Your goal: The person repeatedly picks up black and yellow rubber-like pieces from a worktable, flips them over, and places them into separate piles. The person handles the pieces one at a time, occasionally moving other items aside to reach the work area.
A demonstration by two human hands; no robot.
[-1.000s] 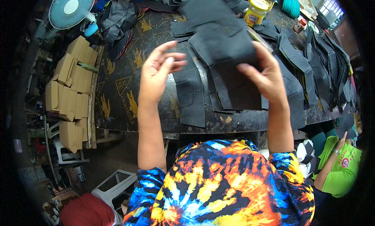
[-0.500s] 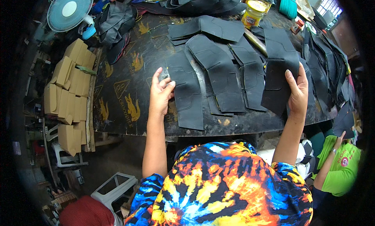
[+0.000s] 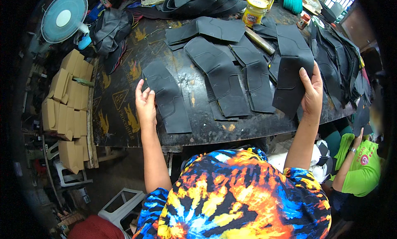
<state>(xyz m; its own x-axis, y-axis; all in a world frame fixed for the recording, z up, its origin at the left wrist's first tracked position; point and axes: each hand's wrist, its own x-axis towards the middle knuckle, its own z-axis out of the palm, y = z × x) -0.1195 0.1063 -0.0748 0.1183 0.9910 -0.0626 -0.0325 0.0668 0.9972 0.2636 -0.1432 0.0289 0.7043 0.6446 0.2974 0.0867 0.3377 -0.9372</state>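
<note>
Nearest to you, your tie-dye shirt (image 3: 240, 197) fills the lower frame, and both bare forearms rise from it to the dark worktable (image 3: 120, 115). Your left hand (image 3: 145, 104) lies flat and unclenched, fingers spread on the near-left black cut panel (image 3: 167, 98), which lies flat on the table. Your right hand (image 3: 312, 92) grips a stack of black cut panels (image 3: 291, 69) by its right edge, thumb in front, lifting it tilted above the table's right side. Between your hands, two more long black panels (image 3: 221, 75) lie side by side, with others overlapping behind them. Off the table's left edge stand stacked tan cardboard boxes (image 3: 66, 98). A person in a green shirt (image 3: 362, 168) sits at your right. Farther back stand a yellow-lidded jar (image 3: 253, 10) and a heap of black pieces; a blue fan (image 3: 64, 16) stands at far left.
</note>
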